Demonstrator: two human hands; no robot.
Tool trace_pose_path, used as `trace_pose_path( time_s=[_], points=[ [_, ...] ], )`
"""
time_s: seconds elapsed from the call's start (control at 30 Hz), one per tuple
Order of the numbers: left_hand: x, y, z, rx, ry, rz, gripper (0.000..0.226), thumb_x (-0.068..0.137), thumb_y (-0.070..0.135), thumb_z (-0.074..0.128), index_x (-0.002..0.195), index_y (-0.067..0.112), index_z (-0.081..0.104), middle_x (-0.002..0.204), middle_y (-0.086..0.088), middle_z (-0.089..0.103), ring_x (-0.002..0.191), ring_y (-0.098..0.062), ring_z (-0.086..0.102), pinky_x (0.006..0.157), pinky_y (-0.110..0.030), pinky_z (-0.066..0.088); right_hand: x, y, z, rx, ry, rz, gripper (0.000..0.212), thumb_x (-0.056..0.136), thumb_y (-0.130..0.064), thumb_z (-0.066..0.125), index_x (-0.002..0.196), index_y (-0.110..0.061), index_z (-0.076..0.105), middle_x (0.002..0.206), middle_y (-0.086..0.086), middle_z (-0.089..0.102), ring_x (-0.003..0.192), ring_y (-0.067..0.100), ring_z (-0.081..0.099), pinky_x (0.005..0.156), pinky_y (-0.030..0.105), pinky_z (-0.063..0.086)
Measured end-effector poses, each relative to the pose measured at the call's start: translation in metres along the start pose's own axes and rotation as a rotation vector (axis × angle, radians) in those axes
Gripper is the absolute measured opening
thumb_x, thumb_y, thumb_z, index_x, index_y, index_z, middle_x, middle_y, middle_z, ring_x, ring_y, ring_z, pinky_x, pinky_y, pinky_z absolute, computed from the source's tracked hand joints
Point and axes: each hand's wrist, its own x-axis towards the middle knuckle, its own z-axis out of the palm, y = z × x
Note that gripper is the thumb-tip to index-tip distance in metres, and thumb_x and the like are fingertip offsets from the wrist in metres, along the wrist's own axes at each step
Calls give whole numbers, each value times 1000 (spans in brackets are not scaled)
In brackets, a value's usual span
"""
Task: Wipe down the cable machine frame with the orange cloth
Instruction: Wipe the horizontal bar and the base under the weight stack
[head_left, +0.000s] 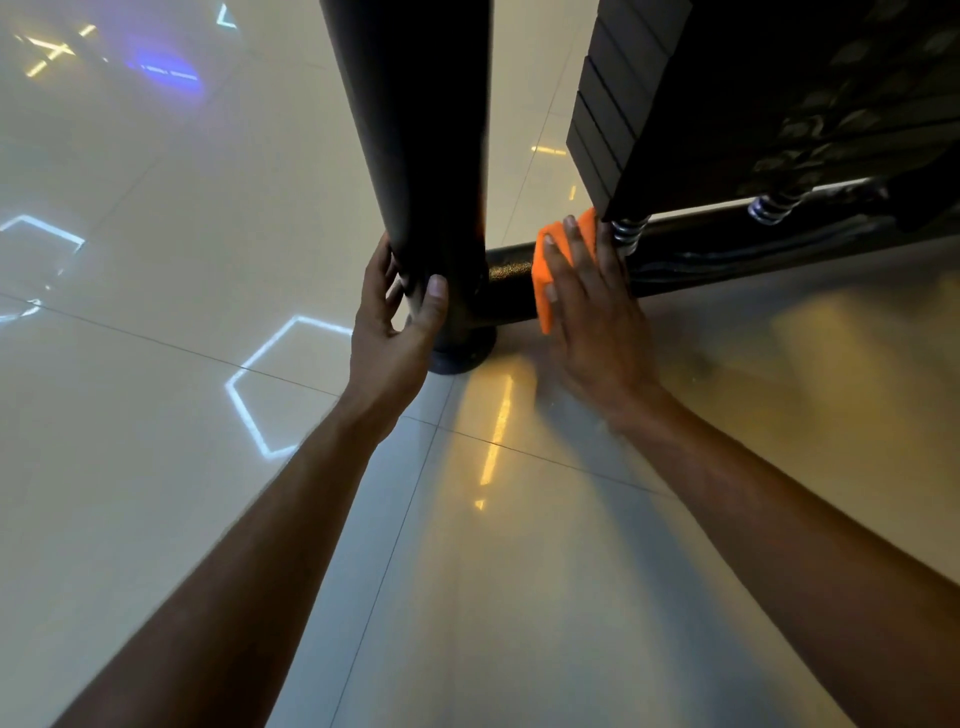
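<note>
The floor (156, 208) around you was glossy pale tile, mirroring blue-white and yellow ceiling lights. Rising from it was the black frame (415, 130) of the cable machine: a thick post standing on a round foot, and a low bar (511, 278) running off from the post's base to the right. Above that bar sat the weight stack (675, 104), resting on two coiled springs (628, 234).

Your left hand (397, 322) was wrapped around the post just above its foot, thumb on the near side and fingers round the far side; that grip looked like a brace rather than part of the wiping. Your right hand (592, 291) lay flat with straight fingers, pressing the cloth (545, 280) onto the low bar, close to the nearer spring. The cloth was draped over the top and near face of the bar, mostly covered by your palm.

How much was already wiped could not be read from the metal; no clean-versus-dusty line showed. Judging by position, you were working the lowest part of the frame, with the bar's stretch to the right under the stack probably still to do.

No containers were in sight.
</note>
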Motion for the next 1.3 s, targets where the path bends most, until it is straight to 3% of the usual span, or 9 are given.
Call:
trace_pose_path(
  time_s=[0.2, 0.43, 0.53, 0.6, 0.77, 0.93, 1.03, 1.13, 1.3],
  points=[
    [1, -5, 6, 21, 40, 27, 72, 104, 47, 66, 165, 40, 29, 165, 16, 43, 149, -6, 47, 108, -19, 49, 16, -30, 14, 130, -38, -98, 59, 116, -28, 35, 172, -13, 26, 181, 9, 18, 169, 33, 4, 136, 52, 3],
    [3, -7, 3, 17, 20, 14, 73, 103, 48, 66, 165, 41, 28, 166, 16, 43, 150, -7, 45, 111, -24, 48, 10, -7, 7, 326, -12, -54, 53, 119, -28, 35, 171, -18, 30, 178, 6, 29, 167, 23, 21, 134, 53, 21],
    [3, -6, 3, 20, 19, 6, 74, 102, 49, 66, 165, 40, 28, 167, 17, 41, 150, -7, 45, 108, -21, 47, 16, -28, -9, 665, 31, 239, 51, 120, -33, 31, 170, -25, 32, 173, 3, 38, 150, 15, 44, 114, 20, 43],
    [3, -6, 4, 11, 26, 6, 74, 102, 50, 66, 165, 40, 29, 166, 18, 41, 150, -5, 45, 108, -21, 47, 21, -39, -11, 732, 59, 261, 50, 120, -32, 29, 169, -22, 34, 172, 0, 38, 149, 7, 41, 113, 9, 35],
    [3, -8, 4, 23, 30, 9, 72, 104, 48, 65, 165, 41, 29, 165, 20, 43, 149, -2, 45, 121, -34, 45, 20, -50, 27, 367, 8, 4, 57, 120, -31, 33, 173, -17, 21, 182, 3, 15, 169, 25, 3, 136, 48, -2],
    [3, -10, 3, 48, 18, 18, 71, 106, 47, 63, 166, 40, 27, 166, 18, 42, 149, -2, 45, 118, -31, 46, 18, -36, 35, 117, 70, -72, 59, 118, -36, 37, 172, -17, 26, 180, 5, 21, 168, 30, 15, 135, 52, 11],
    [4, -9, 0, 50, -1, 8, 73, 103, 51, 64, 165, 42, 27, 166, 19, 42, 150, -3, 44, 113, -24, 47, 25, -43, 28, 365, 114, 49, 50, 119, -34, 34, 164, -16, 44, 165, 6, 51, 156, 28, 42, 130, 50, 29],
    [4, -8, 0, 38, 0, 4, 73, 102, 52, 64, 165, 42, 29, 165, 19, 42, 149, -2, 45, 112, -23, 46, 30, -54, 11, 628, 120, 195, 47, 119, -37, 30, 159, -17, 46, 129, 5, 71, 117, 21, 65, 101, 42, 51],
    [5, -11, 2, 29, 8, 9, 74, 101, 54, 65, 164, 42, 29, 164, 20, 43, 149, -3, 45, 120, -39, 45, 21, -58, 29, 315, 36, 72, 61, 117, -36, 36, 169, -5, 27, 173, 20, 32, 164, 28, 20, 136, 40, 3]
  ],
)
